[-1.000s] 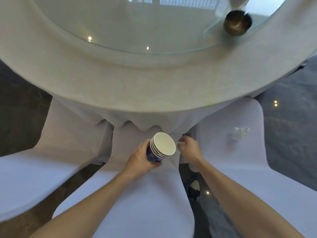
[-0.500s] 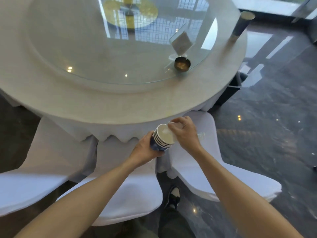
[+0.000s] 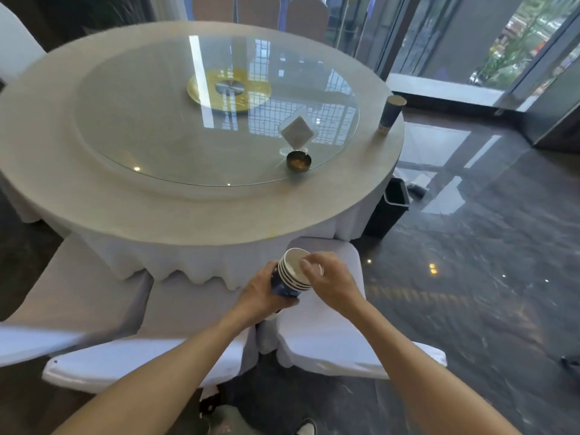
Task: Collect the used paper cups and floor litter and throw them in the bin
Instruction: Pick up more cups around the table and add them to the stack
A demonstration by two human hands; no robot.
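Paper cup stack [image 3: 295, 273] gripped by the left hand [image 3: 262, 295] — right hand [image 3: 332, 282] fingertips pinched at its rim.

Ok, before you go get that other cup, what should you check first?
1. Stack of cups held firmly by the left hand: ok.
2. Right hand free to grab: not ok, its fingers sit at the stack's mouth.
3. Lone cup upright at the table edge: ok.
4. Bin open, beside the table: ok.
5. Litter tucked inside the top cup: cannot tell.
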